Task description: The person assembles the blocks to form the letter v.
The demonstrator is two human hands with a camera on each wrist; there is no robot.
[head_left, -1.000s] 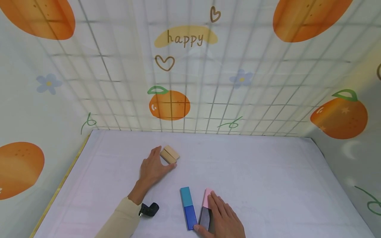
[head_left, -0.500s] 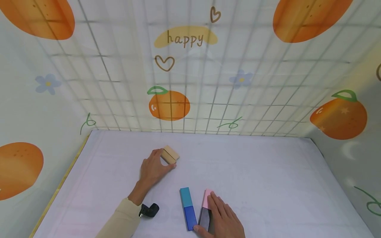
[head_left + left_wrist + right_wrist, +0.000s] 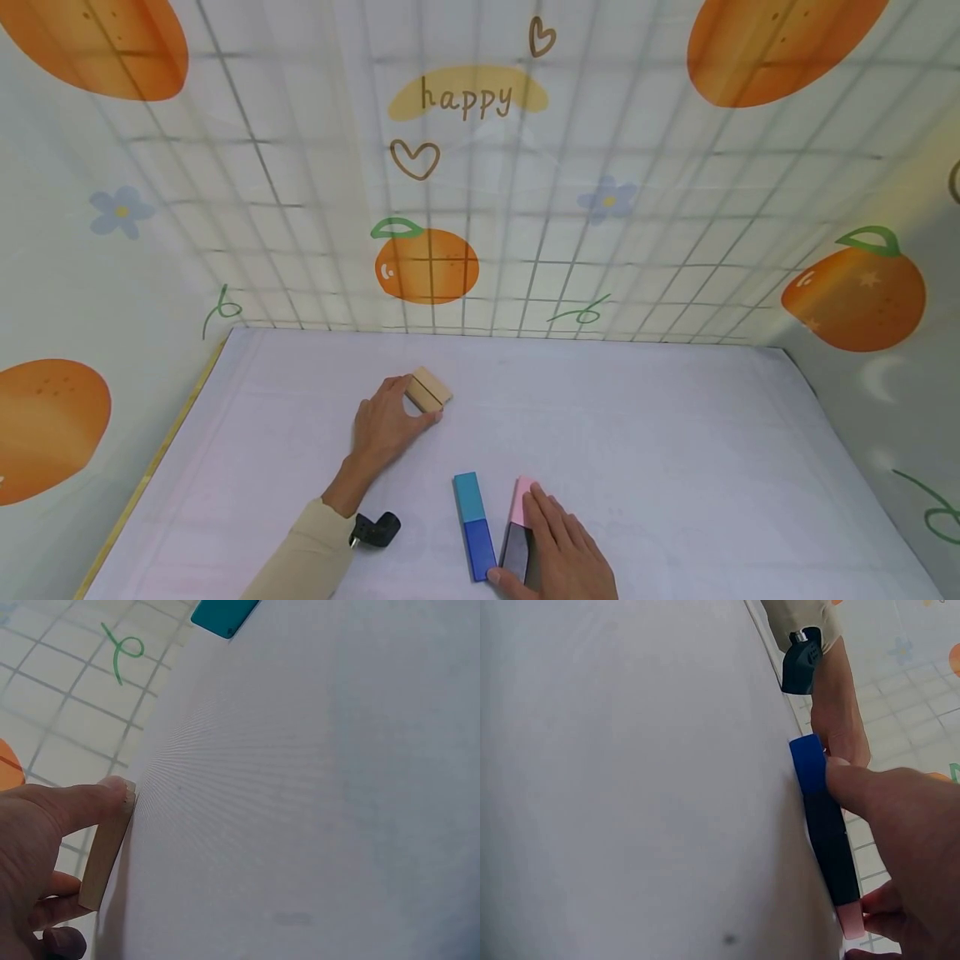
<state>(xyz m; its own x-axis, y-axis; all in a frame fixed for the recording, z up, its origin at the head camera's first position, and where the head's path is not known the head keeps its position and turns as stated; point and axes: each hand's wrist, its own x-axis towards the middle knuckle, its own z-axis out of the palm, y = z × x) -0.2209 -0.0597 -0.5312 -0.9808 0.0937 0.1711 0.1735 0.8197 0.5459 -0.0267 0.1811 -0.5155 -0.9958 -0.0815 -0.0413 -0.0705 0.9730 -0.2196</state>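
My left hand [image 3: 386, 421] pinches the nearer of two plain wooden blocks endwise, thumb at one end and fingertips at the other. That nearer wooden block [image 3: 425, 394] lies flat beside the farther wooden block [image 3: 432, 382]. In the left wrist view the held block [image 3: 105, 855] is seen edge-on. At the front, my right hand [image 3: 566, 546] rests fairly straight fingers along the right side of a pink block [image 3: 521, 493] and a black block [image 3: 516, 550], partly covering both. Its thumb tip lies at the near end, close to the dark blue block [image 3: 480, 550].
A teal block [image 3: 468, 496] lies end to end with the dark blue one, left of the pink and black pair. A black wrist-camera housing [image 3: 377, 530] sticks out from the left sleeve [image 3: 303, 554]. A printed curtain with a grid [image 3: 510, 208] rises behind the white table [image 3: 675, 442].
The left fingertips have come down and inward onto the far end of the nearer wooden block, and the thumb has drawn in slightly. The right hand and coloured blocks stay put.
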